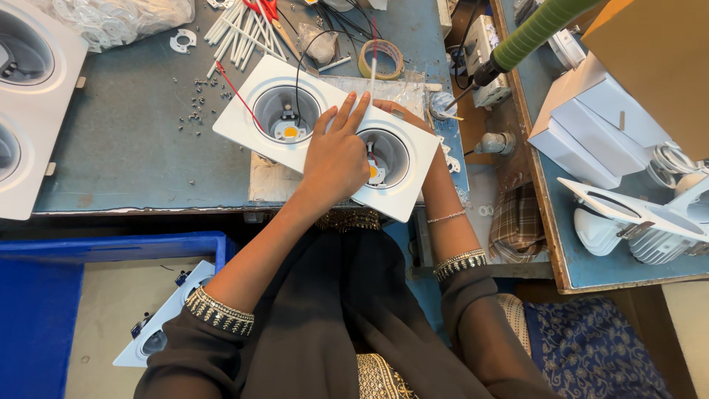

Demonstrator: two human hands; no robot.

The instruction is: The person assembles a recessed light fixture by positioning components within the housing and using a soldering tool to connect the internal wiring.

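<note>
Left hand (336, 159) covers light fixture (325, 133) — right hand (402, 112) mostly hidden.

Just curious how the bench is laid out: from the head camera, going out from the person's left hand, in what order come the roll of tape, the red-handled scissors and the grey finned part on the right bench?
1. Roll of tape, just beyond the left hand.
2. Red-handled scissors, at the top edge.
3. Grey finned part, far right.

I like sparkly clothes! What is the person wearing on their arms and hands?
Both arms have loose black sleeves with shiny beaded cuffs: the left cuff and the right cuff. A thin silver bracelet sits on the right wrist. The left hand is bare; the right hand is mostly hidden.
</note>
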